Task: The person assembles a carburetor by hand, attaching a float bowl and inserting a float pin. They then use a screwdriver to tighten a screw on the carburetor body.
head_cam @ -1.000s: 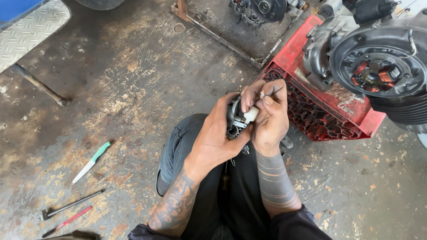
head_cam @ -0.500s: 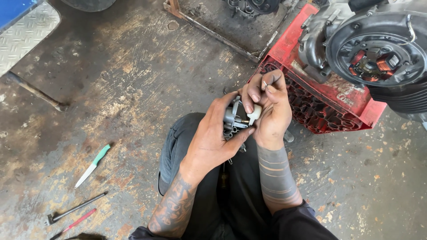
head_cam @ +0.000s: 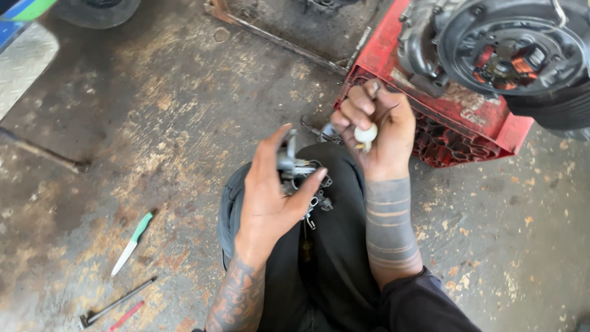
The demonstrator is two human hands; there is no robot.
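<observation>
My left hand [head_cam: 269, 190] grips a small grey metal carburettor [head_cam: 299, 174] over my lap, its fittings facing right. My right hand [head_cam: 375, 132] is raised a little above and to the right of it, pinching a small white plastic part [head_cam: 365, 134] between the fingers, with a thin dark tool [head_cam: 375, 90] sticking up from the fist. The two hands are apart. I sit on the stained concrete floor with dark trousers under both hands.
A red plastic crate [head_cam: 467, 123] stands just beyond my right hand, carrying an engine [head_cam: 510, 55] with an open round housing. On the floor at left lie a green-handled knife [head_cam: 132, 243], a metal rod tool [head_cam: 117, 302] and a red tool [head_cam: 127, 316]. A tyre [head_cam: 95, 11] sits top left.
My hands were together on the carburettor. Now my right hand has pulled away up and to the right with the white part, while the left keeps the carburettor.
</observation>
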